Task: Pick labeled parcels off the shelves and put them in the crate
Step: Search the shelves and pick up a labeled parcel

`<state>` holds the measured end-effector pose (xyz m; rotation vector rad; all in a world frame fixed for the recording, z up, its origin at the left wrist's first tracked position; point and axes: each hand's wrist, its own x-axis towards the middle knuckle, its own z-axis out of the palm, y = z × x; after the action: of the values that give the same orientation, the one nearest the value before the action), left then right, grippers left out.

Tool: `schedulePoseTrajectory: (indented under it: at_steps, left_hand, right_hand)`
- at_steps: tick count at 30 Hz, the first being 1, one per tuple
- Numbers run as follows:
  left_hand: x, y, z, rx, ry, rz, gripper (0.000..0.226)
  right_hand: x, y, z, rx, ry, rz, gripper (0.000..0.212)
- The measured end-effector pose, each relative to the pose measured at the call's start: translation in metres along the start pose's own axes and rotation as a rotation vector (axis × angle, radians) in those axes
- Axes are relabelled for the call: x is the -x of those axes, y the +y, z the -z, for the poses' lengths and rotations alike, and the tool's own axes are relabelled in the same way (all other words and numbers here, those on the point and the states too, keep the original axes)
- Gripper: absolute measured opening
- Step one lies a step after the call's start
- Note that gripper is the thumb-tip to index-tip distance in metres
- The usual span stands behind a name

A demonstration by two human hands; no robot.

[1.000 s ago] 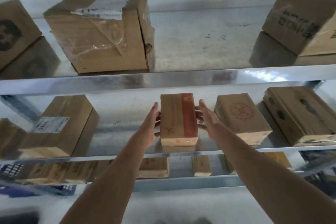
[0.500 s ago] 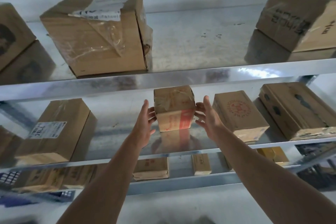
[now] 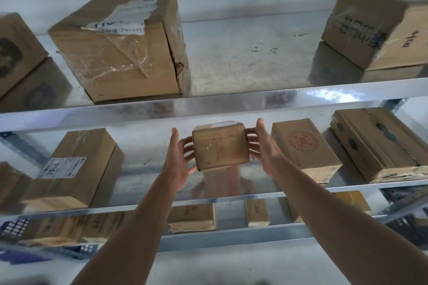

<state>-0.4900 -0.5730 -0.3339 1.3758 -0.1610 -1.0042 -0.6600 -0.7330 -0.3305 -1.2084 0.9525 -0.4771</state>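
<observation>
Item in hand: one small parcel (image 3: pixel 221 146).

Change: a second ago it lay flat on the middle shelf (image 3: pixel 143 166), red stripe up. Now it is tipped on end and off the metal, with its reflection under it.

Grip: left hand (image 3: pixel 179 159) on its left side, right hand (image 3: pixel 266 152) on its right. My fingers (image 3: pixel 187 146) are lightly curled and pressed against the cardboard, both thumbs standing free above.

Meaning, as I judge it: the pick is made; carrying it to the crate is left. I cannot make out the crate here, nor a label on the face towards me.

Count, top shelf (image 3: pixel 231 58): three boxes.
- a large box (image 3: pixel 120 53) with a torn white label
- one cut off at the left edge
- one at the right with dark lettering

Count, middle shelf: four at rest, besides the one I hold.
- a labelled box (image 3: pixel 74 169) at the left
- a partial one beyond it at the edge
- a box with a red round print (image 3: pixel 303 148) just beside my right hand
- a long box (image 3: pixel 379 143) further right

Count, lower shelf: several small parcels, too blurred at the left to number.
</observation>
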Motion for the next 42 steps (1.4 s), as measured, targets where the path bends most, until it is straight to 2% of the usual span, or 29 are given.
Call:
schedulePoseTrajectory:
  at_steps: [7,11,22,29,33,35,37,40,42]
  left_hand:
    - [0.009,-0.005,-0.002,-0.024,0.018,-0.025,0.076]
    - [0.008,-0.016,0.002,-0.033,0.042,0.004,0.08]
    - [0.004,-0.031,0.011,-0.082,0.072,0.125,0.075]
    - [-0.006,-0.048,0.019,-0.121,0.04,0.132,0.078]
    - [-0.001,-0.041,0.016,-0.14,0.065,0.075,0.08]
    - [0.002,-0.033,0.01,-0.177,0.086,-0.007,0.081]
    - [0.006,-0.023,0.001,-0.27,0.087,-0.112,0.076]
    - [0.012,-0.003,-0.02,-0.345,0.081,-0.243,0.052]
    - [0.014,0.007,-0.037,-0.385,0.103,-0.3,0.057]
  right_hand:
    - [-0.001,0.011,-0.006,0.012,-0.011,-0.042,0.074]
    - [0.0,0.017,-0.01,0.008,-0.011,-0.066,0.062]
    - [-0.002,0.041,-0.016,0.069,-0.039,-0.127,0.074]
    - [0.004,0.054,-0.019,0.063,-0.056,-0.132,0.059]
    - [0.004,0.056,-0.018,0.102,-0.04,-0.093,0.069]
    - [0.004,0.051,-0.016,0.145,-0.012,-0.056,0.076]
    - [0.003,0.042,-0.01,0.154,0.014,-0.012,0.08]
    - [0.005,0.023,0.004,0.129,0.043,0.069,0.08]
    - [0.004,0.006,0.017,0.111,0.066,0.111,0.079]
